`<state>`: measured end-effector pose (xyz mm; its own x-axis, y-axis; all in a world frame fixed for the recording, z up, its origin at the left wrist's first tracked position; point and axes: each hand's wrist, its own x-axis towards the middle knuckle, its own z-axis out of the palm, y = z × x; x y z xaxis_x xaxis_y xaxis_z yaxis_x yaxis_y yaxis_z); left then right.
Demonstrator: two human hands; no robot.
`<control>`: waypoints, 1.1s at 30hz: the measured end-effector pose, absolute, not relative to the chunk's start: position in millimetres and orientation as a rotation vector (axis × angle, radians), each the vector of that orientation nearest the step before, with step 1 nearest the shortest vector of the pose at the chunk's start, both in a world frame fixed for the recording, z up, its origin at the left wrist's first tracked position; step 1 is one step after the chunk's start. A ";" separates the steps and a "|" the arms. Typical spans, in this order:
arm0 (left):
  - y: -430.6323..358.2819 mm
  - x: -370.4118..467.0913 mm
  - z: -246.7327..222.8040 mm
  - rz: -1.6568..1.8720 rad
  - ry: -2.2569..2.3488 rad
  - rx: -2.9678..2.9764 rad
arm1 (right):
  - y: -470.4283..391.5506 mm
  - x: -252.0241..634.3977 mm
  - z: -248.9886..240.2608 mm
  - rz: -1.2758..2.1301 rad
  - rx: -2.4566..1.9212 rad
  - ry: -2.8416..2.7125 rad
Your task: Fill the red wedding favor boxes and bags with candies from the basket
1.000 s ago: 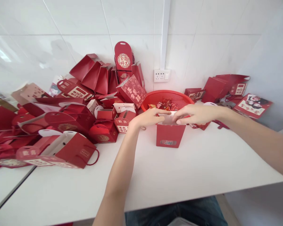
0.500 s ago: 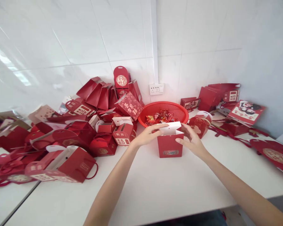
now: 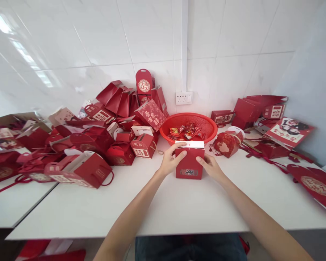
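Note:
A red paper gift box [image 3: 189, 163] with white inner flaps and a small printed window stands upright on the white table in front of me. My left hand [image 3: 171, 158] grips its upper left edge, thumb on the front face and fingers behind. My right hand [image 3: 210, 167] holds the right side, thumb on the front and the other fingers mostly hidden behind it. Just behind the box sits a red plastic basket [image 3: 210, 127] with wrapped candies [image 3: 189, 130] in it.
Many red gift boxes [image 3: 91, 168] are heaped along the left side. More boxes [image 3: 247, 112] and a flat red bag [image 3: 315, 185] lie at the right. A small round-sided box [image 3: 227, 144] stands right of the basket. A socket [image 3: 183, 98] is on the tiled wall.
My hands have closed in on the box's sides, and its top opening has narrowed, the flaps drawn nearer together. The view has shifted, showing more of the table's front edge.

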<state>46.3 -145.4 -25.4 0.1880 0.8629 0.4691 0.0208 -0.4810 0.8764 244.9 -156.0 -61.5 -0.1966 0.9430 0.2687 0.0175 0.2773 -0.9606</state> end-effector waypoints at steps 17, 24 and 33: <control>-168.6 12.3 -9.6 1.544 0.846 1.384 | -178.6 228.7 -50.2 1.522 -0.666 -1.660; -163.0 10.2 -9.7 1.443 0.923 1.401 | -178.1 228.0 -50.5 1.567 -0.711 -1.693; -161.9 15.9 -9.7 1.496 0.917 1.208 | -180.7 229.1 -45.6 1.548 -0.734 -1.609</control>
<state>15.9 -161.9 -9.7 -0.0385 0.9688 0.2449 -0.2214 -0.2473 0.9433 229.1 -180.7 -45.6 -0.5365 0.8328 0.1365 -0.1042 0.0951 -0.9900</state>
